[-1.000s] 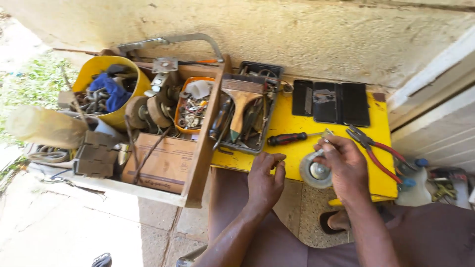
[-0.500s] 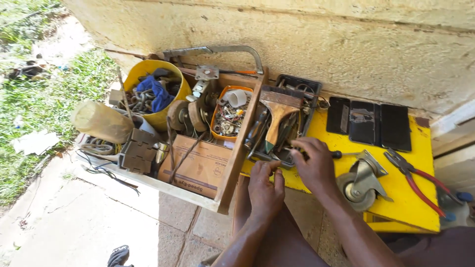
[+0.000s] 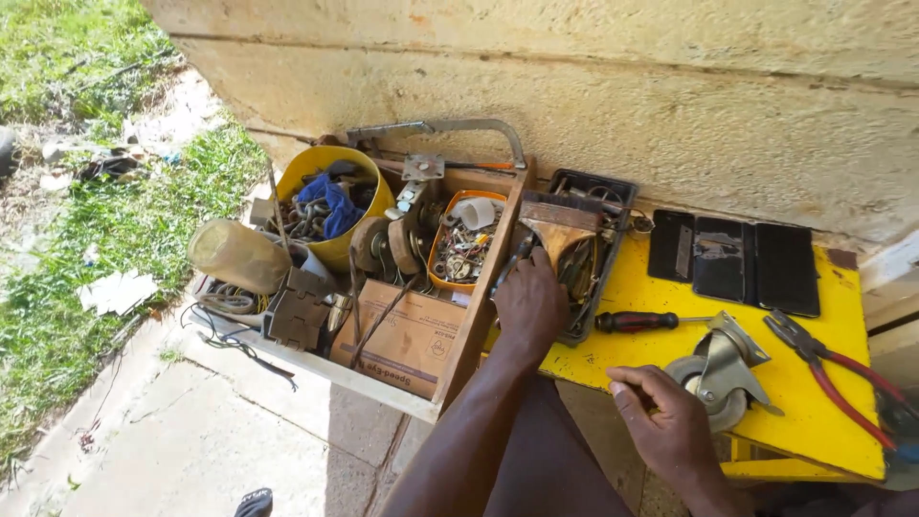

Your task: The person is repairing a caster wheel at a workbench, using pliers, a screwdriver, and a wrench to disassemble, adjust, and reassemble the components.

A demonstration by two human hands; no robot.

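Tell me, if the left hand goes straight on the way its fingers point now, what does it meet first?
The left hand points away from the person, into the black tray. Its fingers seem already among the tools there; straight ahead is probably the wide-bladed tool with the wooden handle. Depth is hard to judge from above.

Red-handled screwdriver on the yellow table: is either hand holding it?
No: the red-handled screwdriver lies untouched on the yellow table, between left hand and right hand.
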